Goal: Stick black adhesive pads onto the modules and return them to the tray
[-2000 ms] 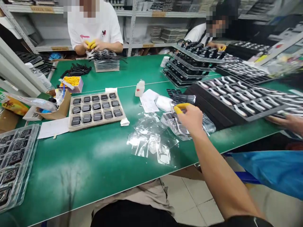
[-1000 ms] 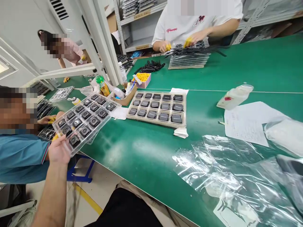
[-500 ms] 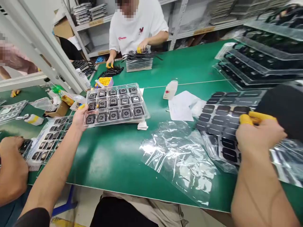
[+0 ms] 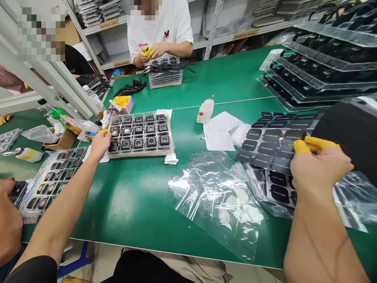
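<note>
My left hand (image 4: 99,146), with yellow finger covers, grips the left edge of a clear plastic tray (image 4: 145,149). Rows of black smartwatch bodies (image 4: 138,129) sit in its pockets. Under the tray are white paper and what looks like a stack. My right hand (image 4: 321,167), also in yellow finger covers, pinches a sheet of black rounded-square stickers (image 4: 266,147) between thumb and finger. More of these sticker sheets (image 4: 278,192) lie below it in a clear bag. Clear film sheets (image 4: 216,204) spread over the green table between my hands.
Tall stacked trays of black straps (image 4: 321,59) stand at the back right. A co-worker (image 4: 160,35) across the table has both hands together above a tray stack (image 4: 165,78). At left are another watch tray (image 4: 55,173), a neighbour's arm (image 4: 8,224) and a box of yellow finger covers (image 4: 125,104).
My left hand has lowered the tray from a tilted, raised position to lie flat. My right hand keeps its hold on the sticker sheet. The co-worker's hands have come together.
</note>
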